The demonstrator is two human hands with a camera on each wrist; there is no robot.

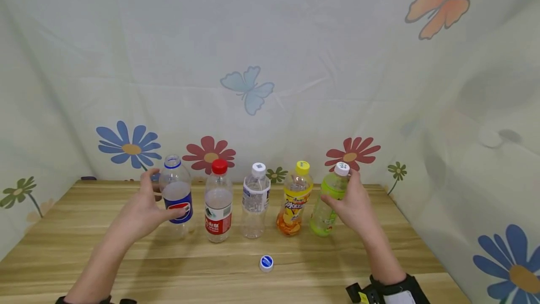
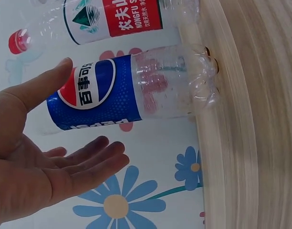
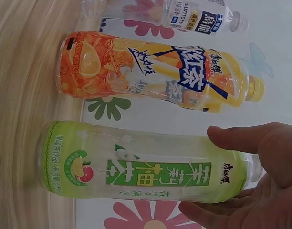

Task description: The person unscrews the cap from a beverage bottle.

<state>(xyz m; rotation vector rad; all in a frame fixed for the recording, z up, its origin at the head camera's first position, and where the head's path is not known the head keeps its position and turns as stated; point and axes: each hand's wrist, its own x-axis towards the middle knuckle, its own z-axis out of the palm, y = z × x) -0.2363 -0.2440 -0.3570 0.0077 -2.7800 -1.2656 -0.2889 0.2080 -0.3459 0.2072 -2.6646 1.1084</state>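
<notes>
My left hand (image 1: 141, 210) is beside a capless Pepsi bottle (image 1: 178, 205). In the left wrist view, the thumb (image 2: 55, 78) lies at the blue label's edge, while the other fingers extend apart from the bottle. My right hand (image 1: 352, 203) holds the upper part of a green-labelled tea bottle (image 1: 323, 217) with a white cap. In the right wrist view, the thumb (image 3: 232, 138) lies along one side and the fingers (image 3: 208, 214) along the opposite side, partly hidden by the bottle. Both bottles stand upright on the wooden table (image 1: 202, 276).
Between the hands stand a red-capped water bottle (image 1: 218, 201), a clear white-capped bottle (image 1: 254, 205) and a yellow-capped orange tea bottle (image 1: 294, 205). A loose white-and-blue cap (image 1: 266, 262) lies in front of them. Patterned cloth (image 1: 295, 121) hangs close behind the row.
</notes>
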